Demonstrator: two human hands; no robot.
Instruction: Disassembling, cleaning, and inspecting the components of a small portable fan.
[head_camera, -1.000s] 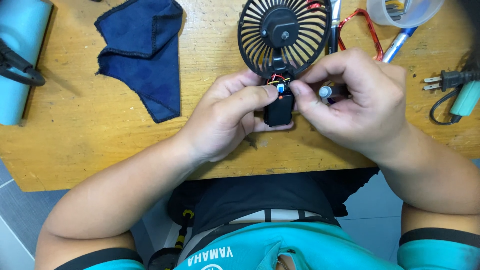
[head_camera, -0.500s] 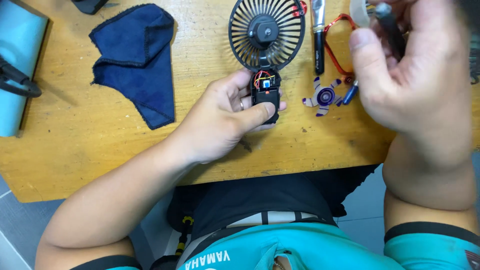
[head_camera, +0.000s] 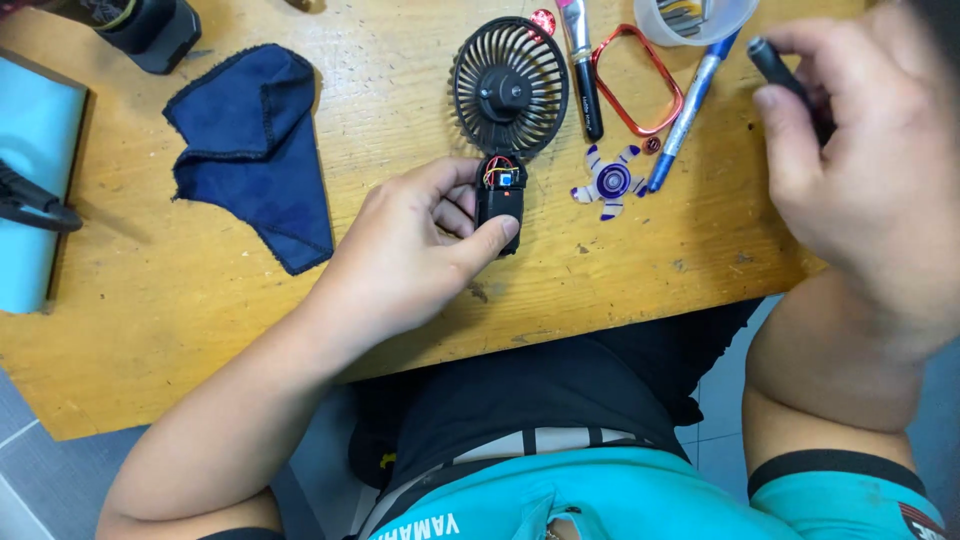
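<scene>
I count one black handheld fan (head_camera: 508, 110), one blue cloth (head_camera: 255, 150), two pens (head_camera: 582, 70) upper right, one red ring (head_camera: 636, 80), and two hands.

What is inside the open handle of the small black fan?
In the fan handle, red and dark wires and a small blue part show at the top. The left hand grips the lower handle, hiding anything deeper inside.

No screen or sign shows. A black pen (head_camera: 585, 85) right of the fan carries a small pale label. No packages lie on the counter (head_camera: 400, 300).
</scene>
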